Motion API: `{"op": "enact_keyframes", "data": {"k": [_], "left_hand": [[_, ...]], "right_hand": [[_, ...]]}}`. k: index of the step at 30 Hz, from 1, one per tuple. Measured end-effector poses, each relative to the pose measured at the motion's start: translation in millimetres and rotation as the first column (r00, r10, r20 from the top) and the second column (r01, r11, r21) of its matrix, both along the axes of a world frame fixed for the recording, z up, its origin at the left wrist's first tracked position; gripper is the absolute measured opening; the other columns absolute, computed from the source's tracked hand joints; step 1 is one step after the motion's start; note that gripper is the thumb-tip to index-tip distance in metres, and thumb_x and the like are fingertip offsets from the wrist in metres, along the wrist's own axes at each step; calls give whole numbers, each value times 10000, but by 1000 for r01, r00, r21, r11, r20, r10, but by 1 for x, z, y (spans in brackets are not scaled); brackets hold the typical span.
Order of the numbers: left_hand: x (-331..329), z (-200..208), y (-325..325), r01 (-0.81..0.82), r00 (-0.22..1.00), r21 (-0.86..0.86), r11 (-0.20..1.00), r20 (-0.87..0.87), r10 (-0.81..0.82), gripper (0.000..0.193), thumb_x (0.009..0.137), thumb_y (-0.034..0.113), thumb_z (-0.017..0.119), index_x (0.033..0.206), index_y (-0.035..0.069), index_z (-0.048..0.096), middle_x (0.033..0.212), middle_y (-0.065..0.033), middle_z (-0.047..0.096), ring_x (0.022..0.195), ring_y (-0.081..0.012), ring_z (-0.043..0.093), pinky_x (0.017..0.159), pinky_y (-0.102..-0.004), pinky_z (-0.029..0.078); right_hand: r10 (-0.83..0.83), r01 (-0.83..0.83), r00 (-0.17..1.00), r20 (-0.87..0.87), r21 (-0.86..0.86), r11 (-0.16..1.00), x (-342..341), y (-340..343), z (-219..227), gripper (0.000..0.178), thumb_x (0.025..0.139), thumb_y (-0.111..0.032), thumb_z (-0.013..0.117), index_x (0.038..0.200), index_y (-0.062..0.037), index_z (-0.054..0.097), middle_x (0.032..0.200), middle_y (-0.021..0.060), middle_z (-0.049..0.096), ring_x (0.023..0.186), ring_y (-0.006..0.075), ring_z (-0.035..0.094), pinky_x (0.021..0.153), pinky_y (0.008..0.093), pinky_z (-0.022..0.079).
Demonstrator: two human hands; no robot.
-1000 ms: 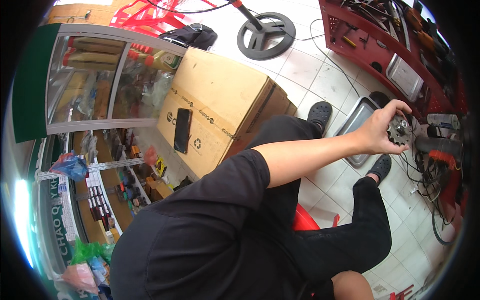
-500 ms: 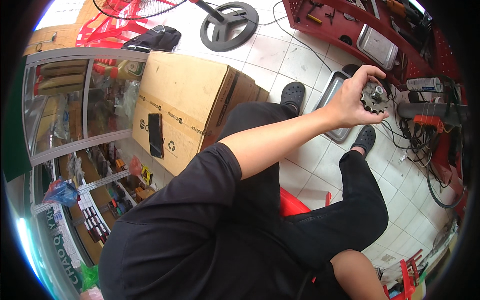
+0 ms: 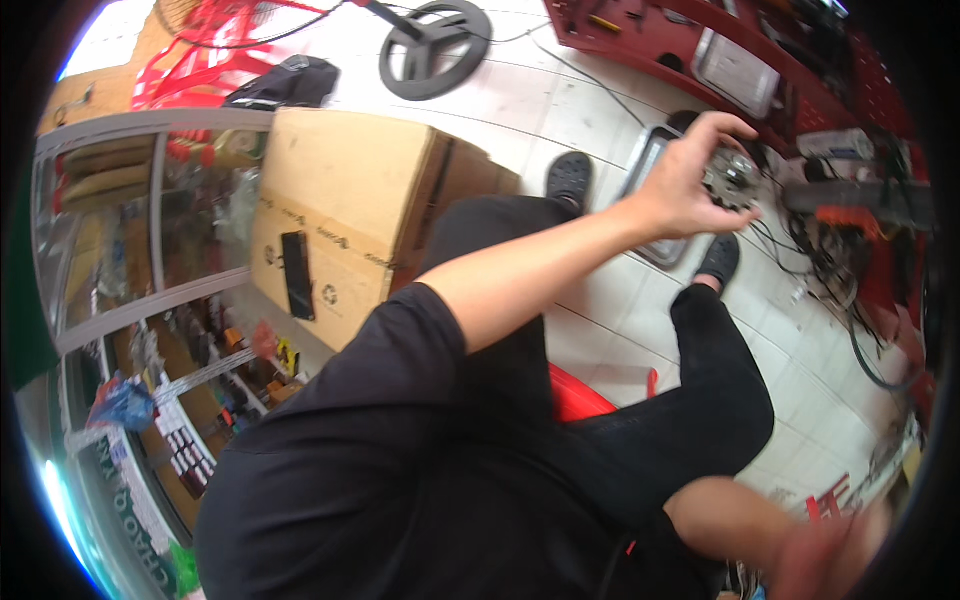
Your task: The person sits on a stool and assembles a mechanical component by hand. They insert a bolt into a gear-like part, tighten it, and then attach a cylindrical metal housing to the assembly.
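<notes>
My left hand (image 3: 678, 193) is stretched out over the upper right of the head view, its thumb and fingers curved round the edge of a metal sprocket (image 3: 731, 180). The sprocket has teeth along its rim and a bright bolt-like part at its middle. Below it on the floor lies a grey metal tray (image 3: 652, 168), partly covered by that hand. At the lower right, motion smears my right hand (image 3: 828, 555); its fingers cannot be made out, nor whether it holds anything. It is nearest to some red objects (image 3: 828, 497) at the right rim.
A cardboard box (image 3: 345, 165) with a black phone (image 3: 297, 275) on it stands left of my legs, beside a glass display cabinet (image 3: 155, 225). A red tool rack (image 3: 620, 45) and tangled cables (image 3: 790, 240) line the right. A round black stand base (image 3: 435, 50) rests at the back.
My right forearm has swung outward, bringing the blurred right hand into view at the lower right. My left hand keeps its hold on the sprocket. The whole view has shifted slightly.
</notes>
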State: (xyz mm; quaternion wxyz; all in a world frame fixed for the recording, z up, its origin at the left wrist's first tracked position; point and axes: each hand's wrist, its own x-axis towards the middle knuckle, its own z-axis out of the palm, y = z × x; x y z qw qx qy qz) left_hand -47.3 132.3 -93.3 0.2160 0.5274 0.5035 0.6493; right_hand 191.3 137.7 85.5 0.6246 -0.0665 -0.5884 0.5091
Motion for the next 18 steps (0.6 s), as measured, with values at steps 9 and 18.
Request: {"op": "enact_keyframes", "data": {"k": [9,18], "left_hand": [[2,0,-10,100,995,-83,991,-9,-101,758,647,100,820,1271,44,393,1061,-103,581,1000,-188,593,884,-325,479],[7,5,-10,143,986,-154,978,-59,-153,737,658,86,791,1273,47,385,1045,-108,588,994,-187,593,889,-326,474]], "right_hand": [[142,67,748,649,-286,956,-103,34,-108,274,788,-15,660,1059,-41,637,796,-4,556,567,21,439,471,179,354],[55,-5,663,747,-69,998,-85,51,-120,362,701,-24,623,1061,-50,656,788,15,556,692,109,502,627,256,412]]}}
